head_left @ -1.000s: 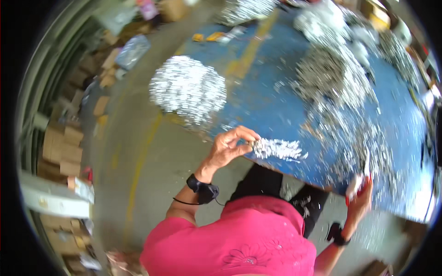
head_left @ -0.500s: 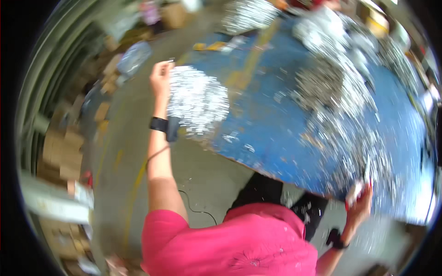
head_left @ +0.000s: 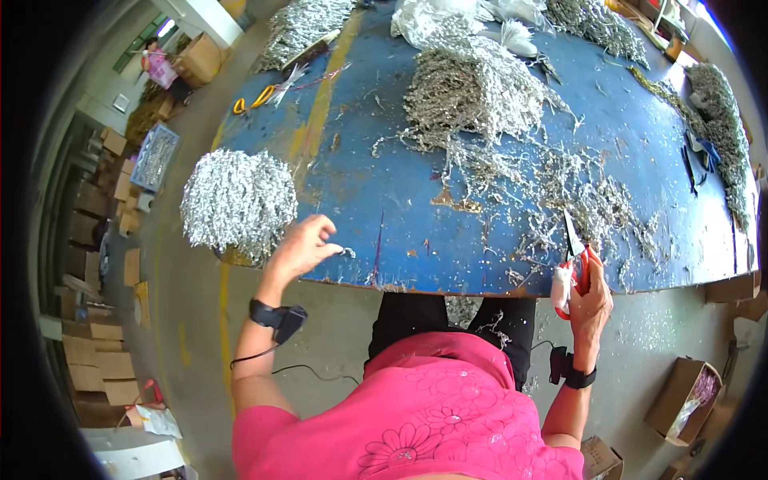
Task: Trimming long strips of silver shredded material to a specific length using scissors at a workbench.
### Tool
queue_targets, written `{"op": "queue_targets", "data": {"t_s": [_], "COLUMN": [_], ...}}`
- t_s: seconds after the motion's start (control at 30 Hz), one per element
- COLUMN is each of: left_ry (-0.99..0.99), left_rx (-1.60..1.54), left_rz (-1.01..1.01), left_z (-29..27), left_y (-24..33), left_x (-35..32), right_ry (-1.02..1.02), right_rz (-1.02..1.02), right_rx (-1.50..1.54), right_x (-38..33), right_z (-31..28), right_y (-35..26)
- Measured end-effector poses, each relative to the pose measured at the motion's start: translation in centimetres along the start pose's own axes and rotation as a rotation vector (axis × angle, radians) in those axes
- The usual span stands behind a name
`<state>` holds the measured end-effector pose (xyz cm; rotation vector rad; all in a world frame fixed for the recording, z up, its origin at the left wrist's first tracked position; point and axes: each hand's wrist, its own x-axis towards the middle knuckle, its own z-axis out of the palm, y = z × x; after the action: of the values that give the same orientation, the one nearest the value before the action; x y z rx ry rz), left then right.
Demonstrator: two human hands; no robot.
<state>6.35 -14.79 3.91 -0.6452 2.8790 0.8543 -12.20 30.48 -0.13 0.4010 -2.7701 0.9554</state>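
My right hand (head_left: 590, 302), at the near edge of the table, grips red-handled scissors (head_left: 574, 248). One handle loop is wrapped in white, and the blades point away from me. Tangled silver strands (head_left: 592, 200) lie just past the blade tips. My left hand (head_left: 302, 250) is over the near left edge, fingers curled with a gap between thumb and forefinger. A tiny silver scrap (head_left: 347, 253) is at the thumb tip; it looks loose rather than gripped. Beside that hand, a thick bundle of silver tinsel (head_left: 238, 200) lies at the table's left edge.
On the blue table (head_left: 360, 208) sits a large silver tinsel heap (head_left: 472, 92), with clear plastic bags (head_left: 440, 20) behind. Yellow-handled scissors (head_left: 254, 100) lie far left. More tinsel (head_left: 720, 128) lines the right edge. Cardboard boxes (head_left: 100, 364) stand on the floor at left; another person (head_left: 160, 68) is far off.
My left hand has come back toward me and away from the far side of the tinsel bundle. The view has swung left. My right hand keeps hold of the scissors.
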Motion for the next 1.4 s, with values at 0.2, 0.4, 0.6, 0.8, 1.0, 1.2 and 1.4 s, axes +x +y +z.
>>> {"op": "queue_targets", "data": {"t_s": [0.2,0.4,0.6,0.8,1.0,1.2,1.4], "left_ry": [-0.364,0.231,0.452,0.318,0.334,0.664,0.451], "left_rx": [-0.461,-0.287,0.091,0.199,-0.101,-0.595,0.005], "left_rz": [0.202,0.459,0.512,0.621,0.661,0.642,0.781], "left_z": [4.0,4.5,5.2,2.2,-6.0,-10.8,-14.7], "left_y": [4.3,9.5,5.9,7.5,15.2,21.7,16.8], "left_x": [3.4,12.5,21.0,21.7,22.0,20.8,22.5], "right_ry": [0.054,0.039,0.080,0.128,0.150,0.088,0.021], "right_rz": [-0.110,-0.090,-0.101,-0.120,-0.131,-0.088,0.022], "right_rx": [-0.029,-0.068,-0.081,-0.062,-0.068,-0.077,-0.005], "right_x": [0.0,0.2,-0.1,0.0,-0.1,-0.1,2.1], "right_z": [0.6,0.7,1.1,1.3,1.4,0.9,-2.2], "right_y": [1.3,0.6,1.0,0.6,1.4,1.1,-0.1]}}
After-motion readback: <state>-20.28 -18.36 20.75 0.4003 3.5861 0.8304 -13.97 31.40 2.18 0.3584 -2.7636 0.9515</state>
